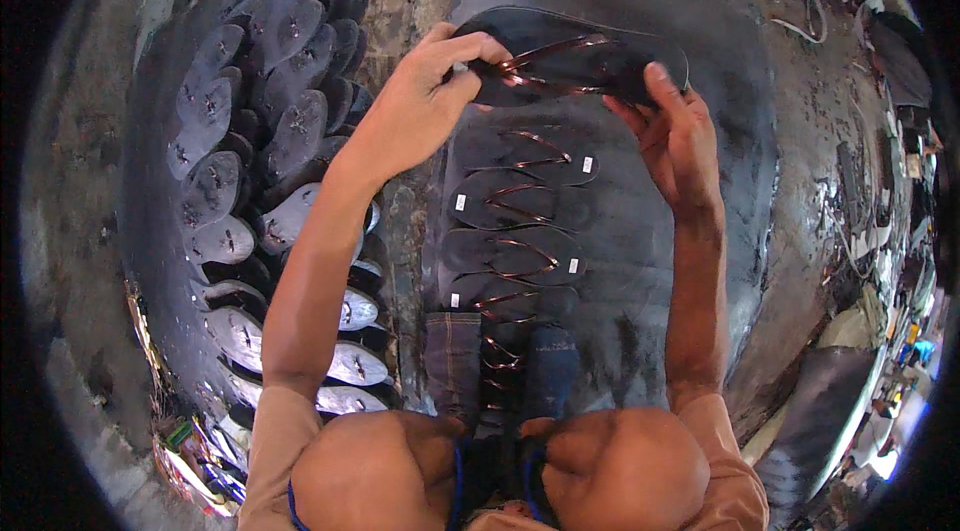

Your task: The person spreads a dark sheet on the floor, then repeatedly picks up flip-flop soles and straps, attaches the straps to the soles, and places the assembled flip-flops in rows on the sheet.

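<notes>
Both hands are closed on the black flip-flop (575, 56), left hand (425, 96) pinching its bronze strap (545, 66), right hand (675, 136) at the sole edge; it looks light, flexible, best gripped there.

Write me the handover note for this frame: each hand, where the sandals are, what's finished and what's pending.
Left hand: grip on the copper-coloured strap of a black flip-flop held over the dark mat.
Right hand: steadies the same flip-flop at its other end.
Done: strapped flip-flops lie in an overlapping row on the mat, down toward the knees.
Left: a large pile of strapless soles lies on the person's left; the held flip-flop is not yet laid down.
</notes>
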### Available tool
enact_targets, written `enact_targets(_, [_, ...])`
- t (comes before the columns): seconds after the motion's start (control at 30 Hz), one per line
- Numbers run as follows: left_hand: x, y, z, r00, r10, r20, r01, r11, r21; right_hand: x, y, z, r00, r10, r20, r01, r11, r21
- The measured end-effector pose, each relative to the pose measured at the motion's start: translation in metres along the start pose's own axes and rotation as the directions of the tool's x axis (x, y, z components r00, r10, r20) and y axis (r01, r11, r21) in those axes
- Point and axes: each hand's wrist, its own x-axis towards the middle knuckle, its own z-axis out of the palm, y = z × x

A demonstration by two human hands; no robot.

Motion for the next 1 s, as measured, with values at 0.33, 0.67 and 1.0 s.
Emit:
enact_targets(0.33, [0.008,-0.128,0.061,0.851,-0.430,-0.302,0.455,0.890,0.014,0.046,0.109,-0.080,0.987,0.018,-0.158,-0.094,0.865,-0.493])
enact_targets(0.67, [0.020,-0.126,0.077,0.895,-0.320,-0.310,0.441,0.735,0.515,0.064,0.111,-0.080,0.970,0.054,-0.237,-0.205,0.704,-0.680])
enact_targets(1.0, [-0.007,-0.109,0.053,0.914,-0.124,-0.386,0.298,0.851,0.433,0.046,0.118,-0.097,0.902,-0.432,-0.004,-0.031,-0.056,-0.998])
